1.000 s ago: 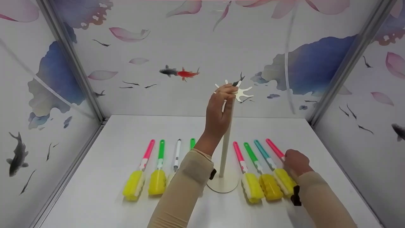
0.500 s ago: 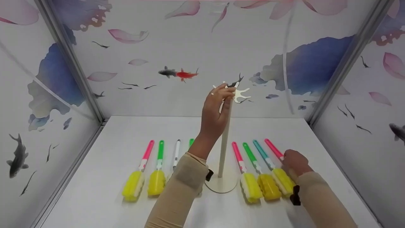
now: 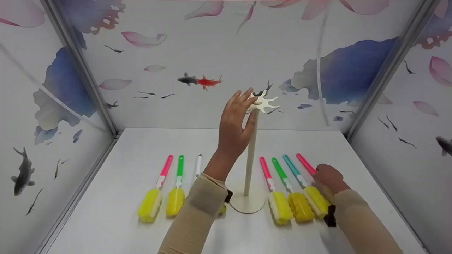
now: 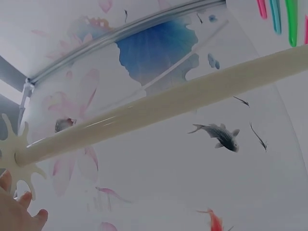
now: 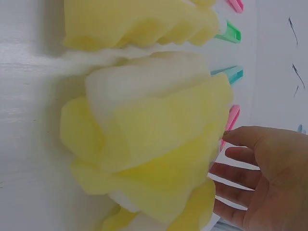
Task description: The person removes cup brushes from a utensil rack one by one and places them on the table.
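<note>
A pale stand point(image 3: 251, 155) with a round base, upright pole and a top of curved hooks point(image 3: 268, 103) rises mid-table. My left hand point(image 3: 235, 123) is at the left of that top, fingers spread and nearly straight; in the left wrist view its fingertips point(image 4: 24, 197) overlap the hooks. Low on the right, my right hand point(image 3: 332, 178) grips the far-right sponge bottle brush by its pink handle point(image 3: 305, 163). The right wrist view shows the thumb at the pink handle point(image 5: 234, 115), while the yellow sponge point(image 5: 178, 163) hides some fingertips.
Left of that brush lie a teal-handled point(image 3: 291, 164), a green-handled point(image 3: 279, 167) and a pink-handled brush point(image 3: 265, 167). More brushes lie left of the stand, including pink point(image 3: 166, 165), green point(image 3: 180, 165) and white point(image 3: 198, 164) ones; my left arm covers part of this row. Patterned walls enclose the table.
My left hand has shifted left and its fingers have straightened away from the middle of the stand's top. My right hand stays at the far-right brush, almost unmoved.
</note>
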Tool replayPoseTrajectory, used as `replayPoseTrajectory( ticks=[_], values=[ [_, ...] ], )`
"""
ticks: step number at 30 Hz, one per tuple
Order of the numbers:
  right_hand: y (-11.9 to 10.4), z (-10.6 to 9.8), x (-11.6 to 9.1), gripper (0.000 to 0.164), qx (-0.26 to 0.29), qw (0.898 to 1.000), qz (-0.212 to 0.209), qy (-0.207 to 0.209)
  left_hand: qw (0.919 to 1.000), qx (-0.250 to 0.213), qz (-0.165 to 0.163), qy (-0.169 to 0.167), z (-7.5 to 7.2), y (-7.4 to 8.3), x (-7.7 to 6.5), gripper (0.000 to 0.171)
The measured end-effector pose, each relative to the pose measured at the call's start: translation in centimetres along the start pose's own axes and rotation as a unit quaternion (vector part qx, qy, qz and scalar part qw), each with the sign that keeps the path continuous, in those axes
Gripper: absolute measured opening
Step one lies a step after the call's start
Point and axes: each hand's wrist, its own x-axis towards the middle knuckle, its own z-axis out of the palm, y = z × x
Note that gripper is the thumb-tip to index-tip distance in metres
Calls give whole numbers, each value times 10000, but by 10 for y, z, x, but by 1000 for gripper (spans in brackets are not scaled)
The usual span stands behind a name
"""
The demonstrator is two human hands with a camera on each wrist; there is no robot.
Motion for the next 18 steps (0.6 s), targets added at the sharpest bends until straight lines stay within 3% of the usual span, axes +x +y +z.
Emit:
replayPoseTrajectory(
  ticks=[9, 18],
  values=[
    [-10, -8, 0, 47, -77, 9991, -394, 167, 9994, 225, 5, -276, -11, -4, -12, 48],
    [-31, -34, -17, 57, -26, 9942, -890, 598, 9954, 750, -44, -592, -31, -5, -23, 65]
  ],
)
